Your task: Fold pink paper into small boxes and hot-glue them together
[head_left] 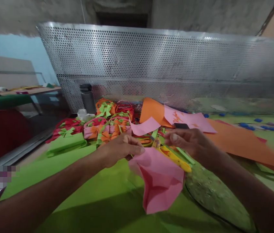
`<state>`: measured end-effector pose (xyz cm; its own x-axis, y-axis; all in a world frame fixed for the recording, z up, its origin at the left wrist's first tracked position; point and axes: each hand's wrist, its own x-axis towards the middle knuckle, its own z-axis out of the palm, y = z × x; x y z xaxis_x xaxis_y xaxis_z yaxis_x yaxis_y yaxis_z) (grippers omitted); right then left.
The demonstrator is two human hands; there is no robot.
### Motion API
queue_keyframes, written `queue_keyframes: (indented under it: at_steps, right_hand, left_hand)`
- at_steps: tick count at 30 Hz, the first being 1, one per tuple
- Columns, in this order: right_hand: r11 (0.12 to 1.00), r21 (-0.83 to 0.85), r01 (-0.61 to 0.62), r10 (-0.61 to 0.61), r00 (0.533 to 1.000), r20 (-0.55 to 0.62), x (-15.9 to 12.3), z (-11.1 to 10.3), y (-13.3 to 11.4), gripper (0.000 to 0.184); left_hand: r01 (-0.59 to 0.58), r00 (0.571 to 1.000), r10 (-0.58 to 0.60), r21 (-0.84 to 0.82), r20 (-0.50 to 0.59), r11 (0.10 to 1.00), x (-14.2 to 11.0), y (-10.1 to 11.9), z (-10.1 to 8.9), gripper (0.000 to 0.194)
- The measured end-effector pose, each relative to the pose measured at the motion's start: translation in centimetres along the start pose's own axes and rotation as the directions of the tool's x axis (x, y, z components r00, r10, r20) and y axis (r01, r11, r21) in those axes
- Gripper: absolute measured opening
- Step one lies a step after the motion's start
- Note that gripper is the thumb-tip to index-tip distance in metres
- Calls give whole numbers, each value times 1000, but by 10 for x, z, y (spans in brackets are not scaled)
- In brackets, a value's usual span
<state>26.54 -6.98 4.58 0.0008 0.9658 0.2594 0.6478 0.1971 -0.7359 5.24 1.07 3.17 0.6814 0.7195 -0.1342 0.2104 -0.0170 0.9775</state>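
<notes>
My left hand (121,149) pinches the upper left edge of a pink folded paper bag (162,184). The bag hangs tilted over a green sheet (95,197), its side creased and its bottom folded into a box shape. My right hand (187,142) is apart from the bag, to its upper right, with fingers curled and thumb close to them. Whatever is between those fingers, if anything, is too small to make out. Just below and left of it lie scissors with yellow handles (175,159), partly behind the bag.
Several small paper bags with bows (103,129) stand at the back left, near a dark bottle (87,98). Orange sheets (243,139) and a pink sheet (187,119) lie at right. A dark phone-like object (180,126) sits behind my right hand. A perforated metal panel (139,64) rises behind.
</notes>
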Motion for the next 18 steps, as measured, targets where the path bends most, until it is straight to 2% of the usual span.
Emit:
queue_keyframes:
  at_steps: [3,5,7,11,16,18]
  right_hand:
    - [965,211,-157,92,953,289,-1,14,-5,39]
    - [927,294,-234,106,914,391,-1,22,-9,40]
    - [903,351,-247,70,892,447,-1,29,-12,36]
    - [906,358,-226,32,880,474,0,36,-11,25]
    - [981,150,-121,48,906,420,1,38,-8,19]
    - [989,89,-120,73,908,413,1,39,-9,20]
  left_hand:
    - [-10,1000,8,88,17,996,-3,2,8,13]
    - [-30,999,27,127,21,991,-6,4,11,14]
    - [-56,998,55,164,14,985,-8,7,13,15]
    - [-61,997,68,205,-25,977,-14,11,14,15]
    - [-72,995,83,200,-51,977,-14,10,16,15]
    - [-82,993,96,192,-64,978,-14,9,17,16]
